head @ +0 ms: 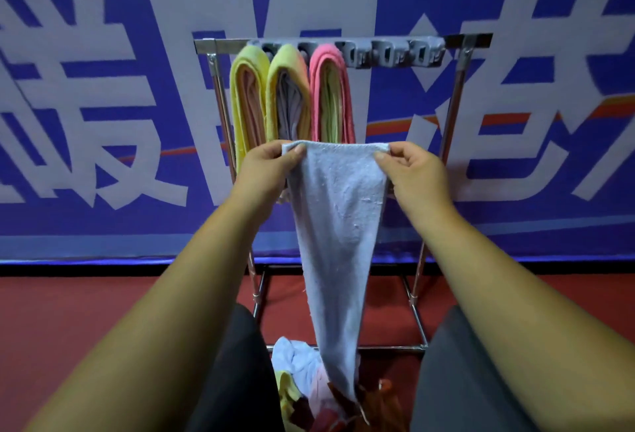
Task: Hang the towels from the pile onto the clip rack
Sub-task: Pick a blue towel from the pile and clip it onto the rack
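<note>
Light blue terry towel (338, 225) spread before chrome-tube clip rack (388, 53).
Two folded yellow towels (247, 94) and a pink towel (331, 94) hang behind its top edge. Left hand (271, 160) and right hand (409, 167) each pinch an upper corner; the cloth tapers down into the mixed-colour towel pile (295, 359).

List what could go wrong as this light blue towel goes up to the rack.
1. The light blue towel trails its lower end in the pile on the floor; lifting might drag another towel along.
2. The left hand and right hand pinch only its top corners, so it could slip.
3. The free clips sit beside the pink towel; the wide, flat edge may not fit one unless bunched.
</note>
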A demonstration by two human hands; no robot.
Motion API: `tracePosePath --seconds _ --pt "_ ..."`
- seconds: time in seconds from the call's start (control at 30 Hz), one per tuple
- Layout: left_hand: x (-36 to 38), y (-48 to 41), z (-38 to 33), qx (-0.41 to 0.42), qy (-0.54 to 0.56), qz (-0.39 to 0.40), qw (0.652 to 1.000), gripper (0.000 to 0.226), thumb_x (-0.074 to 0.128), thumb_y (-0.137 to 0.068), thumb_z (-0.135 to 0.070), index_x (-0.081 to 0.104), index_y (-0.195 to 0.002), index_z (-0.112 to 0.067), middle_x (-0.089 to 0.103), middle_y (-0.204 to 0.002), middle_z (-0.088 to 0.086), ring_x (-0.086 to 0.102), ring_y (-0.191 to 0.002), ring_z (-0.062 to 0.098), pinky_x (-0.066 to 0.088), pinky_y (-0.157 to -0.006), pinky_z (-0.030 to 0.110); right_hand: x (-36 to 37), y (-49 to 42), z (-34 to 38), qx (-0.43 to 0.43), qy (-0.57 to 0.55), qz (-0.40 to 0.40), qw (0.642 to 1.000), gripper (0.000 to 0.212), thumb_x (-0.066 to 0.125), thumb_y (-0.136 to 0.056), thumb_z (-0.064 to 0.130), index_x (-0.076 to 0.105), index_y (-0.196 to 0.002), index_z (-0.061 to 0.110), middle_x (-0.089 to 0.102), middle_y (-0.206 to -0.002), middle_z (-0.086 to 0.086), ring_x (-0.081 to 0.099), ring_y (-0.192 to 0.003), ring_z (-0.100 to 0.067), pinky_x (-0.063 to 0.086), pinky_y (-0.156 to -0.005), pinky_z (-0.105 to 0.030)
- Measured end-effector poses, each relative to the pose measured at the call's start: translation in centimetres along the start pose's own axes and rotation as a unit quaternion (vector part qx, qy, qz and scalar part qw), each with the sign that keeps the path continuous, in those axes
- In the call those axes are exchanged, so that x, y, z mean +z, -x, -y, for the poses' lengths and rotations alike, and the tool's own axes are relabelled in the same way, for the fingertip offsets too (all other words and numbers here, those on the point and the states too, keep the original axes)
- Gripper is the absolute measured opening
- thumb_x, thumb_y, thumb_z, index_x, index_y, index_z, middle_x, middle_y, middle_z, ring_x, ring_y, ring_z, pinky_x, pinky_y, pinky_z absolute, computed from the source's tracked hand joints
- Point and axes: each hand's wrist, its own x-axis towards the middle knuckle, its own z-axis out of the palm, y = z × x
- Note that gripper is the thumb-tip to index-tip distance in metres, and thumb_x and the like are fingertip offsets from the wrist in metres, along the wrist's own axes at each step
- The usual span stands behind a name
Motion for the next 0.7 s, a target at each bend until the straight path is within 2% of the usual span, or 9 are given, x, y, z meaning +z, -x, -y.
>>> tracePosePath --seconds 0.07,0.1,0.17,0.3,0.4,0.43,0.5,0.57,0.7 --pt "-0.6 -0.3 -2.3 0.022 0.001 -0.001 1.000 0.016 0.073 -0.097 -0.033 0.083 -0.102 -0.021 0.077 -0.092 0.016 0.068 -0.078 0.029 0.064 -0.078 0.053 -0.5 -0.8 2.3 -0.009 -0.006 0.002 1.000 0.012 0.076 -0.096 0.029 0.078 -0.103 0.020 0.081 -0.090 0.004 0.076 -0.082 -0.011 0.063 -0.077 -0.035" --pt "-1.0 -0.2 -3.7 0.034 -0.001 -0.007 0.999 0.015 0.074 -0.095 -0.032 0.084 -0.103 -0.022 0.080 -0.100 0.014 0.071 -0.087 0.027 0.062 -0.089 0.057 -0.8 -1.0 3.7 -0.009 -0.010 0.006 1.000 0.011 0.076 -0.096 0.029 0.079 -0.102 0.020 0.081 -0.089 0.004 0.076 -0.079 -0.010 0.063 -0.075 -0.036" --pt "-1.3 -0.4 -5.4 0.039 0.002 -0.019 0.999 0.012 0.075 -0.096 -0.025 0.084 -0.102 -0.019 0.081 -0.102 0.012 0.072 -0.092 0.021 0.060 -0.096 0.057 -1.0 -1.6 5.5 0.004 -0.008 0.016 1.000 0.010 0.075 -0.096 0.030 0.079 -0.100 0.021 0.081 -0.089 0.001 0.075 -0.077 -0.014 0.066 -0.074 -0.039" --pt "-2.2 -0.3 -9.8 0.041 -0.018 -0.035 0.998 0.012 0.073 -0.100 -0.025 0.083 -0.103 -0.020 0.080 -0.099 0.007 0.073 -0.095 0.021 0.064 -0.091 0.046 -1.2 -2.4 9.5 0.006 -0.042 0.041 0.998 0.009 0.075 -0.096 0.026 0.079 -0.097 0.018 0.080 -0.091 -0.006 0.074 -0.077 -0.020 0.068 -0.075 -0.045" --pt "-2.8 -0.4 -12.3 0.039 -0.018 -0.040 0.998 0.011 0.071 -0.101 -0.027 0.079 -0.106 -0.022 0.077 -0.103 0.005 0.073 -0.102 0.022 0.066 -0.077 0.031 -1.0 -3.3 11.7 0.024 -0.080 0.039 0.996 0.012 0.077 -0.093 0.026 0.080 -0.097 0.015 0.081 -0.094 -0.010 0.076 -0.081 -0.025 0.065 -0.079 -0.048" --pt "-2.9 -0.6 -13.1 0.040 -0.018 -0.042 0.998 0.012 0.071 -0.101 -0.028 0.079 -0.108 -0.022 0.076 -0.105 0.006 0.073 -0.104 0.023 0.066 -0.076 0.030 -0.9 -3.7 12.3 0.034 -0.098 0.037 0.994 0.013 0.077 -0.091 0.025 0.080 -0.098 0.014 0.081 -0.096 -0.012 0.077 -0.087 -0.029 0.065 -0.082 -0.050" --pt "-3.1 -0.7 -13.9 0.035 -0.009 -0.044 0.998 0.014 0.072 -0.100 -0.030 0.079 -0.110 -0.021 0.076 -0.110 0.007 0.072 -0.106 0.026 0.065 -0.085 0.037 -0.7 -4.3 12.9 0.054 -0.130 0.032 0.990 0.017 0.078 -0.088 0.023 0.080 -0.102 0.013 0.081 -0.100 -0.013 0.078 -0.100 -0.036 0.066 -0.085 -0.052" --pt "-3.2 -0.6 -14.6 0.016 0.013 -0.045 0.999 0.016 0.076 -0.097 -0.031 0.078 -0.109 -0.020 0.076 -0.112 0.007 0.073 -0.106 0.027 0.064 -0.092 0.045 -0.6 -4.7 13.4 0.069 -0.150 0.032 0.986 0.019 0.076 -0.089 0.021 0.079 -0.107 0.013 0.081 -0.102 -0.011 0.078 -0.101 -0.035 0.066 -0.083 -0.049" --pt "-3.2 -0.5 -14.7 -0.010 0.002 -0.064 0.998 0.018 0.080 -0.092 -0.031 0.077 -0.104 -0.018 0.075 -0.107 0.009 0.073 -0.099 0.028 0.066 -0.081 0.042 -0.5 -4.9 13.6 0.097 -0.142 0.038 0.984 0.019 0.074 -0.091 0.018 0.078 -0.109 0.012 0.082 -0.101 -0.012 0.080 -0.096 -0.033 0.066 -0.084 -0.053"
